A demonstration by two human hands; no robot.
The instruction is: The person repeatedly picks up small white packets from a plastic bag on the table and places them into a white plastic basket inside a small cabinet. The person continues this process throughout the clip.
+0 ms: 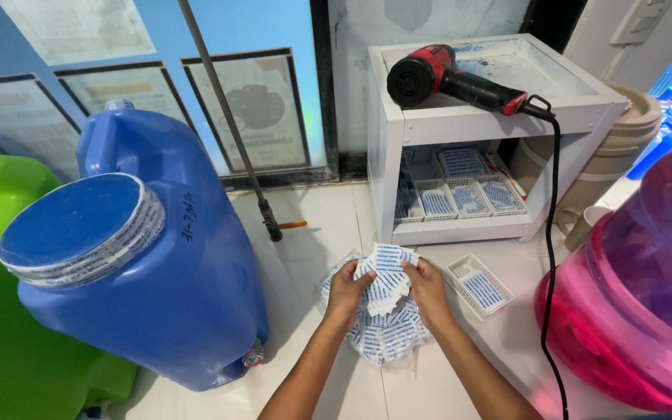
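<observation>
Looks like a small water-refilling shop. Big blue water jug (149, 264) with a sealed cap at the left edge of the white worktop (313, 225), pink round jug (631, 303) at the right edge. Heat gun (449, 78) on a white shelf unit (460, 124), trays of blue-and-white cap seals (468, 198) inside. Framed papers (254, 109) on the blue wall.

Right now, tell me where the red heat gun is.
In the head view, the red heat gun lies on top of the white shelf unit, upper right of centre, its black cord hanging down the front.

jug (157, 264) left of fingers (363, 278) | tray (480, 286) right of them | shelf (476, 132) behind | heat gun (449, 78) on shelf | seals (386, 311) under fingers
</observation>
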